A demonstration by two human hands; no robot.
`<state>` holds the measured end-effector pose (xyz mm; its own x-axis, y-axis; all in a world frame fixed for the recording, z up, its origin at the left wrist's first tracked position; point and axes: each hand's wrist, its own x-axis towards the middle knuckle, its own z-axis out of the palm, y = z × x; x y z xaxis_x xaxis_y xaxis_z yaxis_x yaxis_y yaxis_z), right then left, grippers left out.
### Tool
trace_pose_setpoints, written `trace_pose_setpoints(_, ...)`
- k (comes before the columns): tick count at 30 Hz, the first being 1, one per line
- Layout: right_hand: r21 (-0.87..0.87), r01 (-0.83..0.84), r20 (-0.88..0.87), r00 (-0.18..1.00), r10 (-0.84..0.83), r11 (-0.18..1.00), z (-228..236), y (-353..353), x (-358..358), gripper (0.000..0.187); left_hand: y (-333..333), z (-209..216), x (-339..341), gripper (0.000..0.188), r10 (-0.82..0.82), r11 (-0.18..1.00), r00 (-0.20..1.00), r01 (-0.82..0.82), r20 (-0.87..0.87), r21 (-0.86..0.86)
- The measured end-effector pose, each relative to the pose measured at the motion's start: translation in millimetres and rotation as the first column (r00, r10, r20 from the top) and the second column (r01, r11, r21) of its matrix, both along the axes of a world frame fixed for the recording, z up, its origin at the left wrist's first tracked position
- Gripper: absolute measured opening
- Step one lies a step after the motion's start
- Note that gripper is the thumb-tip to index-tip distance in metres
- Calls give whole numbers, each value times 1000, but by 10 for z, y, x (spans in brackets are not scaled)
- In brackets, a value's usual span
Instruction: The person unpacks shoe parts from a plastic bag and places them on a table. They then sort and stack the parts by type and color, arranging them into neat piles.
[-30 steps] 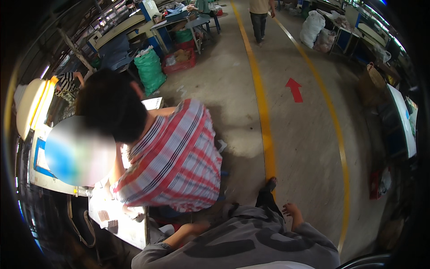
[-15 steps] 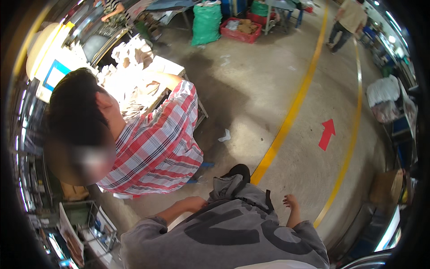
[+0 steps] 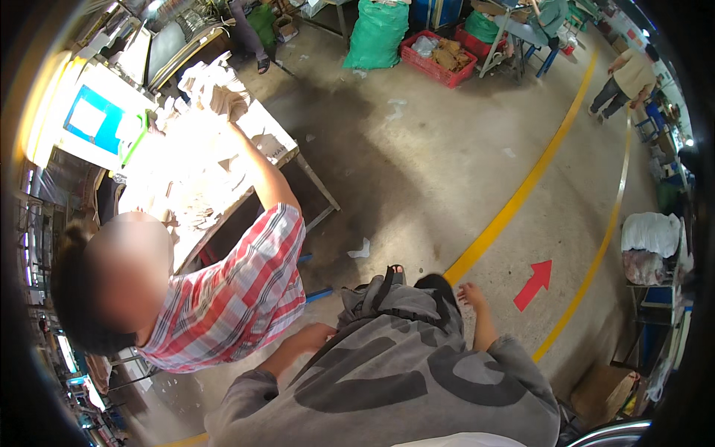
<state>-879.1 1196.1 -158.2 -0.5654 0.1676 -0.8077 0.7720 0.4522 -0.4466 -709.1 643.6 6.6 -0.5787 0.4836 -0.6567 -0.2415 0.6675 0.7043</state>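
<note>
Wearing a grey shirt [image 3: 395, 365] across your torso, you have your left hand [image 3: 316, 337] near its left edge, grip impossible to tell, apart from your right hand [image 3: 471, 295], fingers loosely parted; leftward, a co-worker [image 3: 238, 298] reaches over a bench [image 3: 319, 181]

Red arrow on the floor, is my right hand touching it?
Apart. The head view shows a strip of grey floor between the fingers of the right hand and the red arrow.
</note>
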Motion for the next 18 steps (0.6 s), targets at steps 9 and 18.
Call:
trace_pose_setpoints(9,84,-371,255,905,340,925,-40,126,-2226,41,837,365,-879,36,682,727,731,-672,28,-142)
trace_pose_setpoints(18,-8,-440,101,893,438,898,-37,-272,-5228,43,634,301,-2787,27,847,277,380,-912,372,302)
